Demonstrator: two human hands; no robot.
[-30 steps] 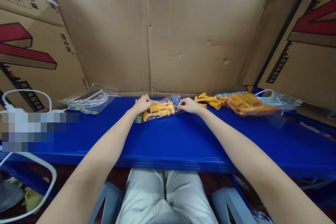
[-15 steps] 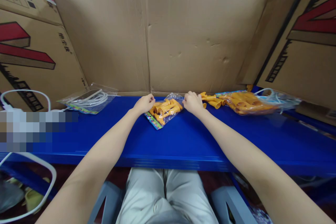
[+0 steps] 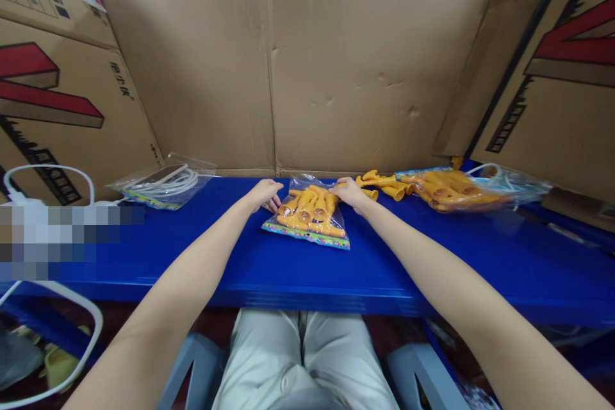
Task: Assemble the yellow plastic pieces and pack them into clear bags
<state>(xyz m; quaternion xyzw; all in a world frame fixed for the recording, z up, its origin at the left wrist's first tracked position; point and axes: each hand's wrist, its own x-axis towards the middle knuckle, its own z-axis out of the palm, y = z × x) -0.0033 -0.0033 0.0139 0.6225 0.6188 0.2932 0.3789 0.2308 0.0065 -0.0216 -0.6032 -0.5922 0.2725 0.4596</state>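
A clear plastic bag point(image 3: 305, 236) with a colourful printed edge lies flat in front of me on the blue shelf. Several orange horn-shaped plastic pieces point(image 3: 318, 203) fill it. At the bag's left edge is my left hand point(image 3: 263, 195), its fingers apart and holding nothing. My right hand point(image 3: 350, 193) pinches the bag's upper right side with thumb and fingers. Just beyond that hand, loose orange plastic pieces point(image 3: 391, 186) lie in a small heap, some partly hidden by the hand.
Another bag of orange pieces point(image 3: 446, 189) lies to the right, beside white cable. On the left rests a clear bag with a coiled white cable point(image 3: 175, 182). Tall cardboard point(image 3: 384, 77) walls the back, with cartons at both sides. The blue shelf point(image 3: 307, 275) ends before my lap.
The bag has turned and lies flatter, its printed edge now facing me. My left hand has opened and come off it slightly; the right hand has shifted a little lower.
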